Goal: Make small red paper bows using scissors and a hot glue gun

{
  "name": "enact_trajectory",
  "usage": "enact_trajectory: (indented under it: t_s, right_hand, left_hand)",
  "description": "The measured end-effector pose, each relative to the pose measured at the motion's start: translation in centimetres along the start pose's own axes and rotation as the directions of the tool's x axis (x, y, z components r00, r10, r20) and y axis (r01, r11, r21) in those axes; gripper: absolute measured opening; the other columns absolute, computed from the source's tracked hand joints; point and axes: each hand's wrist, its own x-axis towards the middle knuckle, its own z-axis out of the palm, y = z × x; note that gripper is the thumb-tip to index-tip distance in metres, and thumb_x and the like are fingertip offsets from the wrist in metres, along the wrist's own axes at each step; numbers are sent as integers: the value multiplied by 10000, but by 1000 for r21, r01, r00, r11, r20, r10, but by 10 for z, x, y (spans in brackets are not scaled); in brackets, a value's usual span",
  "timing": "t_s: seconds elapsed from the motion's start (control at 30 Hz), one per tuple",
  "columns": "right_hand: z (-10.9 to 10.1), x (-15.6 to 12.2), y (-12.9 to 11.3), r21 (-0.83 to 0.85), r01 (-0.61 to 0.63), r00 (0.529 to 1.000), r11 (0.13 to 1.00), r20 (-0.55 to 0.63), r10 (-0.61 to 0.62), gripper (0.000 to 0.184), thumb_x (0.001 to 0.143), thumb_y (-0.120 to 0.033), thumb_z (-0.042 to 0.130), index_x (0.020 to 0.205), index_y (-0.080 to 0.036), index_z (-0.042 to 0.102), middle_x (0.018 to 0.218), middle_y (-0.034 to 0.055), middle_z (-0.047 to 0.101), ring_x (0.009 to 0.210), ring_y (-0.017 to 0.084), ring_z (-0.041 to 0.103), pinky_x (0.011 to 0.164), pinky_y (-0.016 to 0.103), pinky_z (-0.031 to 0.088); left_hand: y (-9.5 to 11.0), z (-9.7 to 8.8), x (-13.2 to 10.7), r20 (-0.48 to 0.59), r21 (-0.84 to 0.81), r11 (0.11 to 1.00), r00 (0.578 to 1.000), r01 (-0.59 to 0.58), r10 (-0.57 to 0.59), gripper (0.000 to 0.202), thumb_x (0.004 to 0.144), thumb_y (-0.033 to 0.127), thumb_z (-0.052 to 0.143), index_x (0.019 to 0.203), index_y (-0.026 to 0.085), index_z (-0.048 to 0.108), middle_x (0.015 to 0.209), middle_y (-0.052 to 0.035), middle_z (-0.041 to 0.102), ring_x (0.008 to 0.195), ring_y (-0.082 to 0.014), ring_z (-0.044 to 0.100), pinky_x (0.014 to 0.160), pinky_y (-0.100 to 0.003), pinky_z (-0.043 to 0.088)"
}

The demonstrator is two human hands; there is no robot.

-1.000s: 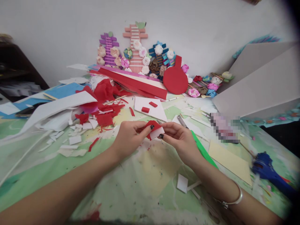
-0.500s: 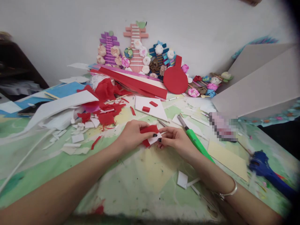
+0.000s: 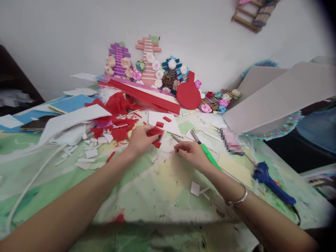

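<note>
Work surface: a green, paint-flecked table cover (image 3: 52, 182), crowded. Behind your hands lie a heap of crumpled red crepe scraps (image 3: 118, 105), a white foam sheet (image 3: 170, 127) bearing two small red blocks, and long red strips leaning toward a round red paddle shape (image 3: 188, 95). A green-handled cutter (image 3: 208, 155) lies just beside your right hand; a blue glue gun (image 3: 270, 180) sits well apart to the right. White offcuts (image 3: 89, 154) litter the left. Your left hand (image 3: 140, 140) reaches forward, palm down, fingers closed over the red paper piece (image 3: 155, 133), soft and creased, near the foam sheet's front edge. Your right hand (image 3: 190, 154) rests low with fingers curled onto the cover, apart from the red piece; whether it pinches anything cannot be told. A silver bangle (image 3: 237, 199) circles that wrist.
</note>
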Motion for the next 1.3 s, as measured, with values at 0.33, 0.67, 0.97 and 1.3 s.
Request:
enact_trajectory:
  t_s: [0.33, 0.67, 0.97, 1.3]
  right_hand:
    - [28, -12, -32, -345, 98, 995, 934, 25, -95, 299, 712, -33, 535, 976, -108, 655, 998, 136, 671, 917, 223, 602, 836, 343, 442]
    - [50, -7, -48, -383, 244, 958, 891, 235, -162, 112, 778, -73, 523, 794, -126, 621, 808, 104, 655, 743, 180, 582, 665, 257, 393]
    - [62, -17, -73, -182, 240, 963, 954, 169, -210, 352, 766, -65, 542, 1111, -96, 609, 1182, 170, 618, 1115, 259, 547, 951, 391, 414]
    - [4, -109, -65, -36, 435, 894, 900, -102, -437, 222, 826, -125, 526, 982, -235, 640, 1111, 62, 662, 1131, 207, 557, 987, 383, 437]
  left_hand:
    - [-2, -8, 5, -58, -130, 991, 998, -30, 23, 210, 643, 320, 685, 735, 131, 688, 690, -40, 688, 667, -191, 612, 567, -261, 432]
    - [0, -10, 6, -37, -220, 975, 999, -23, 16, 222, 635, 311, 697, 740, 116, 689, 707, -45, 692, 646, -173, 597, 585, -264, 438]
    - [-6, -11, 12, -166, -243, 969, 986, -48, 7, 170, 608, 288, 722, 666, 138, 669, 662, -35, 668, 670, -184, 604, 595, -281, 469]
    - [3, 5, -6, 177, -15, 993, 977, -119, 120, 259, 611, 222, 621, 843, 155, 716, 757, -37, 712, 706, -201, 640, 650, -284, 488]
